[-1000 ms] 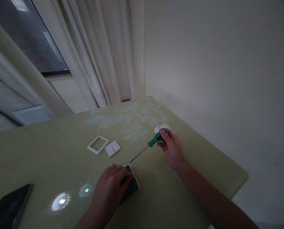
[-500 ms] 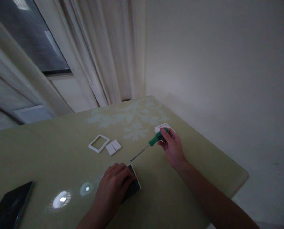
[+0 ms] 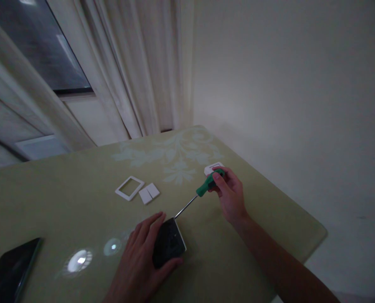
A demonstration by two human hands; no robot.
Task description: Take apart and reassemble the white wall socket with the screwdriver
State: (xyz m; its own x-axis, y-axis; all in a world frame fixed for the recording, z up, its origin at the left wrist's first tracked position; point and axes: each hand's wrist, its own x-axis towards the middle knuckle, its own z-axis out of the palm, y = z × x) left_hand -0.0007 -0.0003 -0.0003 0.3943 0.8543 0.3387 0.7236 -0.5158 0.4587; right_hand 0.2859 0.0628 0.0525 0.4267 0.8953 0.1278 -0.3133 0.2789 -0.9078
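Observation:
My right hand (image 3: 230, 191) is closed round the green handle of a screwdriver (image 3: 203, 188). Its metal shaft slants down to the left, and the tip meets the upper corner of a light switch body (image 3: 168, 244). That body is dark with a white rim and lies on the table. My left hand (image 3: 143, 252) grips it from the left, thumb along the near edge and fingers at the far side. Beyond my left hand lie a white square frame (image 3: 120, 192) and a pair of white rocker plates (image 3: 149, 193).
Partly behind my right hand is another white switch piece (image 3: 210, 168). A black tablet or phone (image 3: 12, 269) lies at the left on the greenish table (image 3: 80, 202). Curtains (image 3: 149, 71) hang behind the table, and a plain wall (image 3: 285, 105) borders its right side.
My left hand has shifted from covering the switch body to holding its edges, exposing the dark face. The screwdriver tip has moved slightly down and right onto its corner.

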